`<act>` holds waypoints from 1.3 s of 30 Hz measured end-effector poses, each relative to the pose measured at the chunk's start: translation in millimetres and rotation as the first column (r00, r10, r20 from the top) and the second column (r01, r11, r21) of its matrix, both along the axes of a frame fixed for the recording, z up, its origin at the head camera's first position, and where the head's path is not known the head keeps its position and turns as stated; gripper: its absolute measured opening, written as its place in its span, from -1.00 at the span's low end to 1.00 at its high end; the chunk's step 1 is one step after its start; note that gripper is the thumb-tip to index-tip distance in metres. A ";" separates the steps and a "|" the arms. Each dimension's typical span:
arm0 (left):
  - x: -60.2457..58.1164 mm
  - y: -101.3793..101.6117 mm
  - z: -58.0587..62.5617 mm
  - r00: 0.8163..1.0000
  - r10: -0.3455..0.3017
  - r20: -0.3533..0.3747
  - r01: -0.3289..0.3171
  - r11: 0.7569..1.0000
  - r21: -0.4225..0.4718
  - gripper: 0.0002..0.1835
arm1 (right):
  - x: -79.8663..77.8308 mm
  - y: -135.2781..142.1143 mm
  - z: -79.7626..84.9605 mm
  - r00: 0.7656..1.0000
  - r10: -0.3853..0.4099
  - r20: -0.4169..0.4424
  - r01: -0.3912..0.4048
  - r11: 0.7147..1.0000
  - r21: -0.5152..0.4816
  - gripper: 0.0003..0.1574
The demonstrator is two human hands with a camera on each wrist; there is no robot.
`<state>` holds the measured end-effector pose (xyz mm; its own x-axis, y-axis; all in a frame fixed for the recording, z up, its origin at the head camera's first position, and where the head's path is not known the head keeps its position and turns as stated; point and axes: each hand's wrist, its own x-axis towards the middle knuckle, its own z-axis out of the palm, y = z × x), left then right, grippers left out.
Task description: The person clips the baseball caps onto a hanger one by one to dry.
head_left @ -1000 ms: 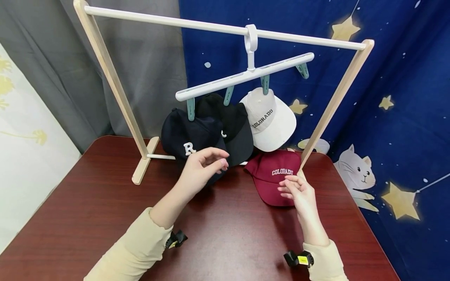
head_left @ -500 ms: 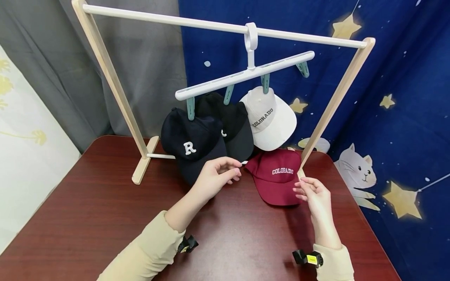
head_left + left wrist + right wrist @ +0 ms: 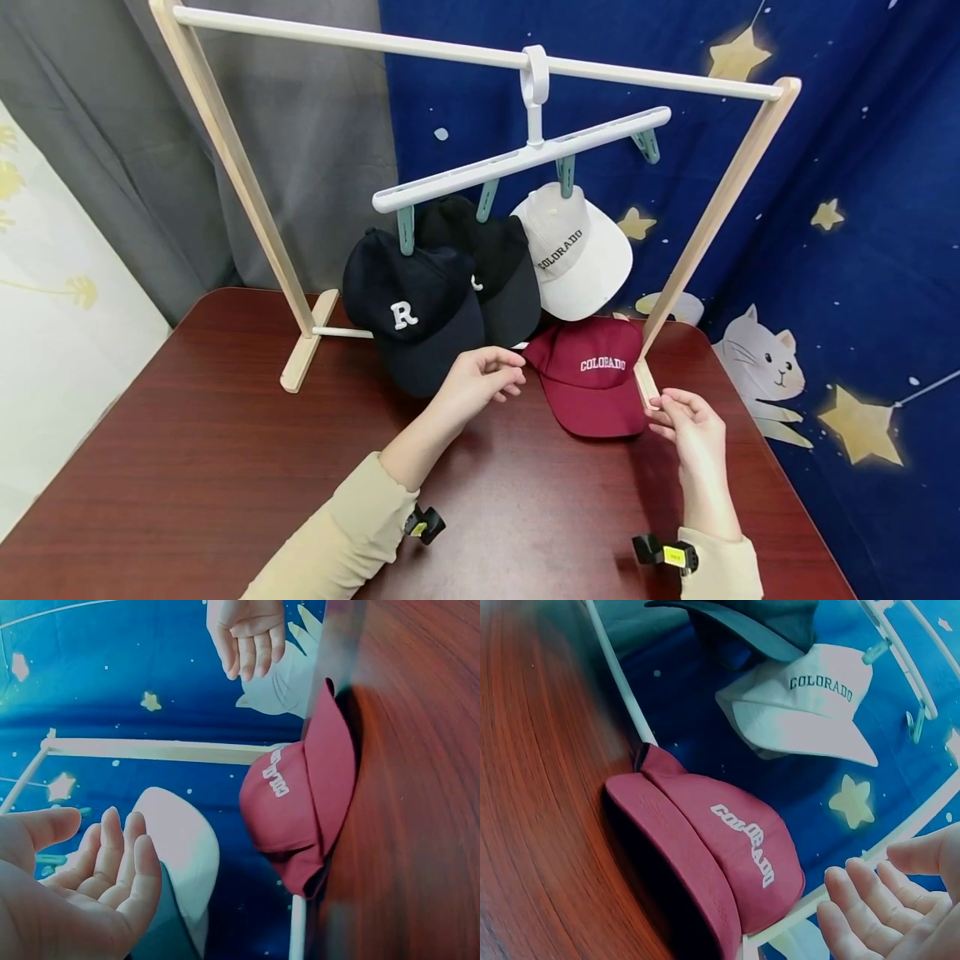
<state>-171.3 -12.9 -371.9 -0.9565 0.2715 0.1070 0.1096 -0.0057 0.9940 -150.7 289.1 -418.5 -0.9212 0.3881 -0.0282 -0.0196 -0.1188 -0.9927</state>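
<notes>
A maroon cap (image 3: 588,379) lettered COLORADO lies on the table at the foot of the rack's right side. To its left, my left hand (image 3: 474,385) hovers in front of the caps with fingers loosely bent and nothing in it. My right hand (image 3: 690,433) is just right of the maroon brim, its fingers relaxed and holding nothing; the right wrist view shows a gap between them. From the white clip hanger (image 3: 525,158) hang a navy cap (image 3: 420,308) with an R, a black cap (image 3: 510,283) and a white cap (image 3: 573,254), each below a green clip.
A wooden rack (image 3: 243,167) carries the hanger on its top bar. The rightmost green clip (image 3: 646,146) holds no cap. The reddish-brown table (image 3: 187,467) extends in front of the rack, and a blue star curtain (image 3: 862,292) hangs behind.
Both hands have moved to the right and slightly down, the left away from the navy cap and the right off the front of the maroon cap. The caps stay in place.
</notes>
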 end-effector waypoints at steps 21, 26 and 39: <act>-16.4 23.6 -34.2 0.986 0.029 0.165 -0.034 0.999 0.029 -0.77 | -28.8 53.1 -72.6 0.999 -0.032 0.021 0.031 0.999 0.044 -0.62; -20.6 26.9 -40.3 0.977 0.041 0.210 -0.047 0.999 0.023 -0.75 | -37.5 60.0 -90.0 0.995 -0.079 0.058 0.078 0.997 0.019 -0.57; -25.9 38.8 -55.1 0.959 0.045 0.278 -0.052 0.998 0.017 -0.55 | -7.9 25.8 -35.5 0.980 -0.081 0.181 0.077 0.997 0.031 -0.84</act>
<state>-197.2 25.9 -426.9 -0.9615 0.2245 -0.1587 -0.1699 -0.0316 0.9849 -158.6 314.9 -454.0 -0.8678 0.4623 -0.1824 0.1531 -0.1004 -0.9831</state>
